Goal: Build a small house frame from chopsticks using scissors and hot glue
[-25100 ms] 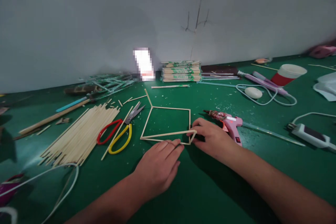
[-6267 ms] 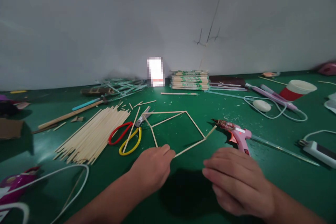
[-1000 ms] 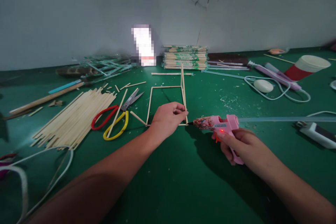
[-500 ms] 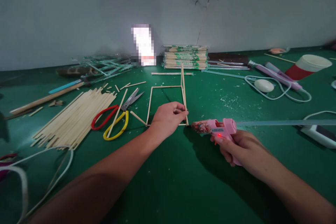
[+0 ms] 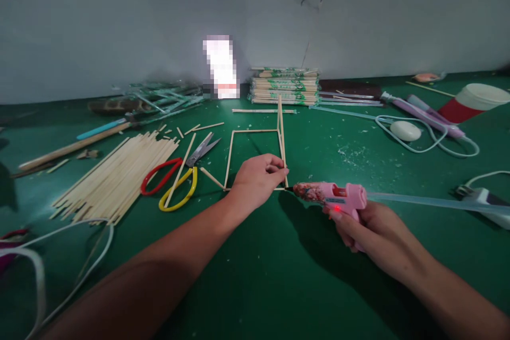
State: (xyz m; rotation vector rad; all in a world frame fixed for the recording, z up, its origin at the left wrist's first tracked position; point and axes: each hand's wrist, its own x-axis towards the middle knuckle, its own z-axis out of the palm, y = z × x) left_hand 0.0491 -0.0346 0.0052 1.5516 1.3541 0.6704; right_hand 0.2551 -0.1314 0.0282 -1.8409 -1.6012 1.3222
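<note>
A square frame of thin wooden sticks [image 5: 255,130] lies on the green table, with sticks rising at its corners. My left hand [image 5: 258,178] reaches over the frame and pinches a slanting wooden stick [image 5: 282,133] near its lower end, at the front right corner. Gripped in my right hand [image 5: 370,228] is a pink hot glue gun [image 5: 342,195], its red light lit and a long clear glue stick [image 5: 422,201] sticking out behind. The gun's dark nozzle points left, at or very near that corner; whether it touches is hard to tell.
Left of the frame lie scissors [image 5: 187,170] with red and yellow handles and a spread of wooden sticks [image 5: 115,175]. Wrapped chopsticks [image 5: 285,86] are stacked by the wall. A paper cup [image 5: 474,103], white cable [image 5: 434,146] and white adapter [image 5: 488,207] stand at right.
The view has shifted slightly. The glue gun's back end has tipped down a little, with its nozzle staying at the corner. My left hand keeps its pinch on the stick.
</note>
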